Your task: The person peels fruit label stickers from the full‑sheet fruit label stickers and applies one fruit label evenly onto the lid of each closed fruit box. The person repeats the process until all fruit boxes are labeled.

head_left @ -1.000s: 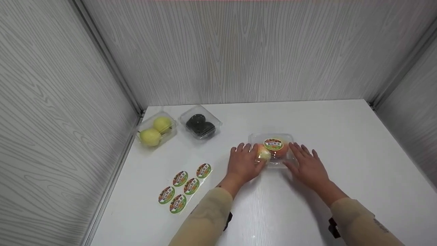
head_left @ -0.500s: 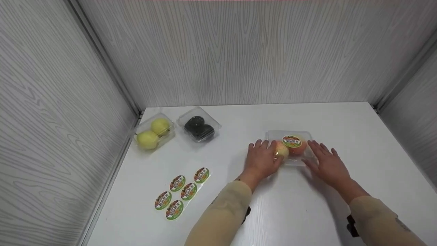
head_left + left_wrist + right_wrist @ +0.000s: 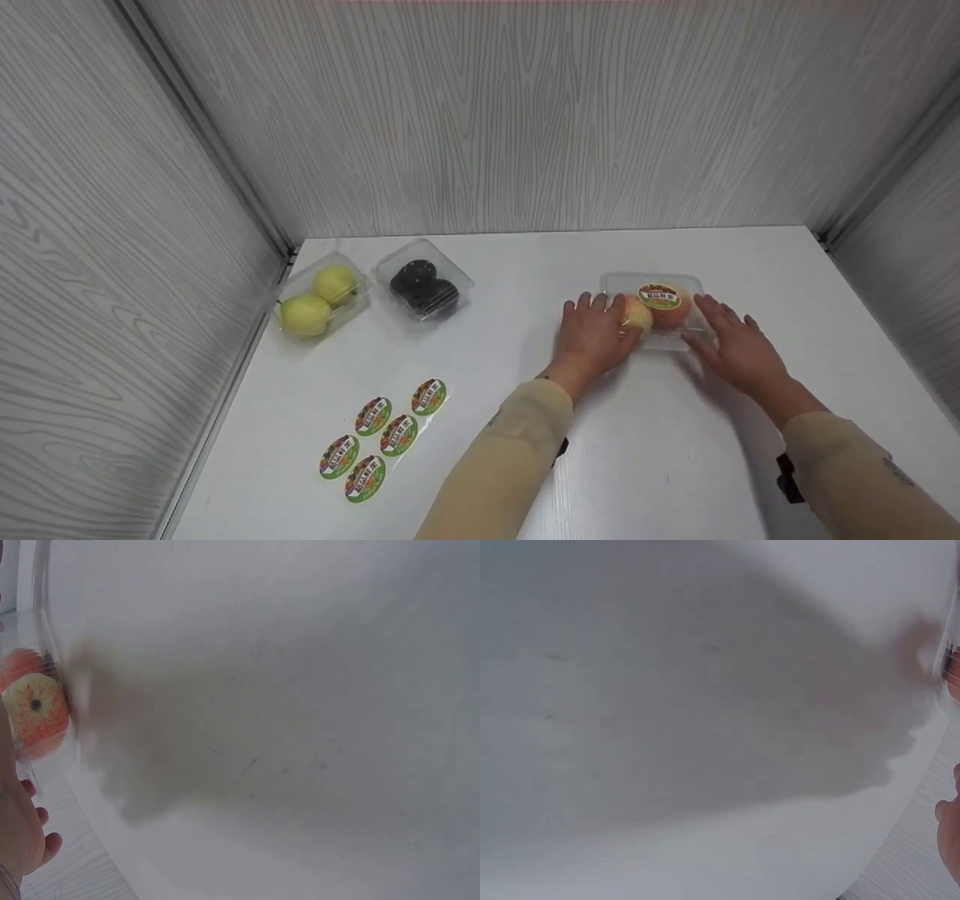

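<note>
A clear plastic fruit box (image 3: 613,282) holding two red-and-yellow apples (image 3: 636,316) is on the white table, with an oval fruit sticker (image 3: 660,295) on its lid. My left hand (image 3: 595,334) lies along the box's left end, fingers extended and thumb toward the front. At the opposite end, my right hand (image 3: 742,352) has its fingers straight against the side, thumb near the front corner. An apple (image 3: 37,716) shows through the plastic in the left wrist view, above the edge of the left hand (image 3: 19,829). In the right wrist view only a sliver of box and hand (image 3: 950,829) appears.
Back left stand a clear box with two yellow pears (image 3: 306,315) and another with dark fruits (image 3: 414,277). A sheet with several round fruit stickers (image 3: 399,435) lies at the front left. Wood-grain panels (image 3: 480,120) enclose the table's back and sides.
Both hands have moved the apple box to the right and slightly away across the table. The view has shifted a little; the pears, dark fruits and sticker sheet stay put.
</note>
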`<action>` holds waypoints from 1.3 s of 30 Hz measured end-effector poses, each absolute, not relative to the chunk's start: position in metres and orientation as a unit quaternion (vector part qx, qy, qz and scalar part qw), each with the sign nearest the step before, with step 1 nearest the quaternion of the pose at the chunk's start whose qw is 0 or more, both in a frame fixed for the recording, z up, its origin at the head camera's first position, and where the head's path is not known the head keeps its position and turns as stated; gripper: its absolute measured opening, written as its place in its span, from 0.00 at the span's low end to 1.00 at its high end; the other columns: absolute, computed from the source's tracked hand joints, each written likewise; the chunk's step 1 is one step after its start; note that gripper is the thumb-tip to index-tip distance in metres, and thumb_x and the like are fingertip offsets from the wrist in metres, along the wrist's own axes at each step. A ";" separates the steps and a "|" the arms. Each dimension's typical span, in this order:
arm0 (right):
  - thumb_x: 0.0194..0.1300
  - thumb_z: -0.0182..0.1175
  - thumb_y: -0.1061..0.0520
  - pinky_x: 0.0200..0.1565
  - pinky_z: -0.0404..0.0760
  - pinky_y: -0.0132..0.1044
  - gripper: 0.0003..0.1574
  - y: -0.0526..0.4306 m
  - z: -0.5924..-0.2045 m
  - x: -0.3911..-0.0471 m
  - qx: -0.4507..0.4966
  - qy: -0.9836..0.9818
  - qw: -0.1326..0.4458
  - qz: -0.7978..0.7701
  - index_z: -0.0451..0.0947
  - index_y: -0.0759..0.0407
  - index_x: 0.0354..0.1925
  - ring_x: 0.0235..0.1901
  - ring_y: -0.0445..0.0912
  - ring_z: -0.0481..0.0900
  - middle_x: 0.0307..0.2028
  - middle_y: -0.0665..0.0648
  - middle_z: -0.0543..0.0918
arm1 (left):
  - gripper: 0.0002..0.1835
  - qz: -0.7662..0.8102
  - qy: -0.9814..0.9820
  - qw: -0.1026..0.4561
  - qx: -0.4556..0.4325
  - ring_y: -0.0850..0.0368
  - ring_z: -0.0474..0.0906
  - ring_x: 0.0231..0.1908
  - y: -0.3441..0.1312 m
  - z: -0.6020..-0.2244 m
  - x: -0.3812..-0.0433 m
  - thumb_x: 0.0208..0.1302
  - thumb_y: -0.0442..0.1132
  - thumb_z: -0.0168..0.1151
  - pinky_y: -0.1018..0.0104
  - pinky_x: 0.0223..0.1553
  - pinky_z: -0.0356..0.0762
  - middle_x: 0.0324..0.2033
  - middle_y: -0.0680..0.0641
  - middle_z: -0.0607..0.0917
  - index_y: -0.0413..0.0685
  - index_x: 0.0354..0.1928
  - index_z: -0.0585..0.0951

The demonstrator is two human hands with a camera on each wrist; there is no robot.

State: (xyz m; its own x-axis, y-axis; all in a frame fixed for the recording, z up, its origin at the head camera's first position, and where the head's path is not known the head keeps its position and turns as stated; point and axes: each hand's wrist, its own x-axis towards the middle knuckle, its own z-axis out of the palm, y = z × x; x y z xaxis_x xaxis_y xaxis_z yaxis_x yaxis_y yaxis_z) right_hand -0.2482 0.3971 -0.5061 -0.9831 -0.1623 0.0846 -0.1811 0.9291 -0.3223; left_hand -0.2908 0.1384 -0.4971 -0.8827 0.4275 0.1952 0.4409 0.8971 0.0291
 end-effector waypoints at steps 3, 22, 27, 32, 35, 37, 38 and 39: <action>0.82 0.49 0.31 0.75 0.49 0.70 0.51 0.404 -0.505 -0.255 0.088 -0.982 0.028 0.163 0.48 0.58 0.85 0.77 0.73 0.53 0.80 0.73 0.56 | 0.35 -0.037 -0.970 0.092 -0.224 0.52 0.73 0.66 0.145 -0.497 -0.297 0.79 0.70 0.43 0.52 0.63 0.72 0.67 0.53 0.80 0.61 0.77 0.72; 0.82 0.46 0.31 0.76 0.47 0.69 0.50 0.435 -0.502 -0.289 0.079 -0.987 0.014 0.142 0.45 0.55 0.86 0.77 0.73 0.54 0.80 0.72 0.56 | 0.34 -0.053 -0.971 0.097 -0.210 0.53 0.75 0.62 0.179 -0.501 -0.327 0.78 0.69 0.45 0.54 0.60 0.73 0.65 0.53 0.80 0.63 0.76 0.72; 0.83 0.45 0.31 0.75 0.47 0.69 0.49 0.441 -0.501 -0.292 0.078 -0.987 0.020 0.137 0.45 0.54 0.86 0.77 0.73 0.55 0.80 0.72 0.56 | 0.34 -0.059 -0.972 0.093 -0.209 0.53 0.74 0.64 0.186 -0.500 -0.332 0.78 0.69 0.45 0.53 0.61 0.73 0.66 0.53 0.79 0.62 0.76 0.72; 0.83 0.45 0.32 0.75 0.47 0.69 0.49 0.446 -0.503 -0.294 0.076 -0.987 0.021 0.140 0.45 0.55 0.86 0.77 0.73 0.54 0.80 0.72 0.56 | 0.34 -0.067 -0.972 0.087 -0.210 0.53 0.74 0.65 0.191 -0.500 -0.335 0.78 0.69 0.46 0.53 0.63 0.73 0.66 0.53 0.79 0.63 0.76 0.72; 0.83 0.46 0.32 0.75 0.47 0.69 0.49 0.448 -0.504 -0.297 0.077 -0.987 0.023 0.143 0.45 0.55 0.86 0.77 0.73 0.55 0.80 0.72 0.57 | 0.33 -0.073 -0.972 0.086 -0.208 0.52 0.73 0.65 0.193 -0.501 -0.337 0.78 0.69 0.46 0.52 0.64 0.72 0.66 0.53 0.79 0.63 0.76 0.72; 0.83 0.45 0.32 0.75 0.47 0.69 0.49 0.449 -0.503 -0.299 0.077 -0.987 0.021 0.140 0.46 0.55 0.86 0.77 0.72 0.54 0.80 0.71 0.56 | 0.33 -0.068 -0.972 0.089 -0.207 0.52 0.74 0.65 0.194 -0.501 -0.339 0.78 0.69 0.46 0.52 0.62 0.73 0.65 0.53 0.80 0.63 0.76 0.72; 0.83 0.45 0.32 0.75 0.47 0.69 0.49 0.449 -0.503 -0.300 0.076 -0.987 0.020 0.139 0.46 0.56 0.85 0.77 0.72 0.54 0.81 0.71 0.56 | 0.33 -0.066 -0.972 0.091 -0.206 0.52 0.74 0.64 0.195 -0.502 -0.340 0.78 0.69 0.46 0.52 0.62 0.73 0.65 0.53 0.80 0.63 0.76 0.72; 0.83 0.45 0.32 0.75 0.47 0.69 0.49 0.449 -0.503 -0.301 0.076 -0.987 0.019 0.138 0.46 0.56 0.85 0.78 0.72 0.54 0.81 0.71 0.56 | 0.33 -0.064 -0.972 0.094 -0.206 0.52 0.74 0.64 0.196 -0.502 -0.341 0.78 0.70 0.46 0.53 0.61 0.74 0.64 0.53 0.80 0.63 0.76 0.73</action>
